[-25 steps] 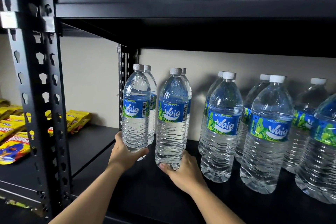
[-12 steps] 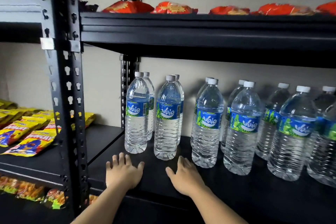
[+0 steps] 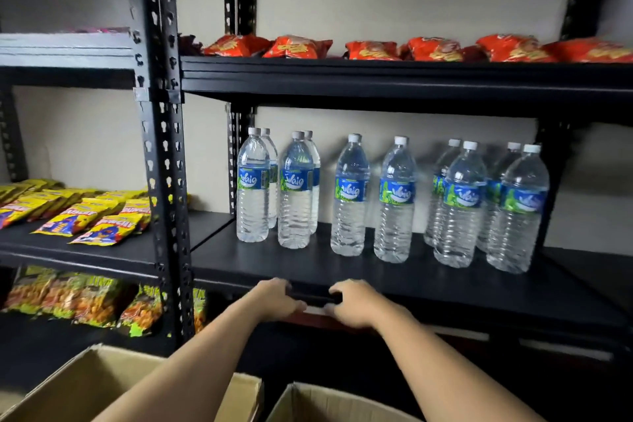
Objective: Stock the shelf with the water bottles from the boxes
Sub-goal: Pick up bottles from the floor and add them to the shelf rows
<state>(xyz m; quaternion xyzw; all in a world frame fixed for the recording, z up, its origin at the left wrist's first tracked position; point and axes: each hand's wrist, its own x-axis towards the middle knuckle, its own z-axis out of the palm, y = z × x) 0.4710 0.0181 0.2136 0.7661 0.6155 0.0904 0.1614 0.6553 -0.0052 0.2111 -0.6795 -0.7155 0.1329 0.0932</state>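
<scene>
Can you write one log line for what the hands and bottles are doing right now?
left hand: empty, at shelf front edge | right hand: empty, same edge | water bottles: upright on shelf | boxes: open below

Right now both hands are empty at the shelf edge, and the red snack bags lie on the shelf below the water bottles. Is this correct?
Not quite. The head view shows the red snack bags on the shelf above the water bottles. Both hands, left and right, are indeed empty at the shelf edge.

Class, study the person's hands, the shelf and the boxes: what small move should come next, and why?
Probably lower both hands into the boxes for more bottles. The left hand and right hand are empty at the shelf edge, two open cardboard boxes sit just below, and the water bottles leave bare shelf in front.
</scene>
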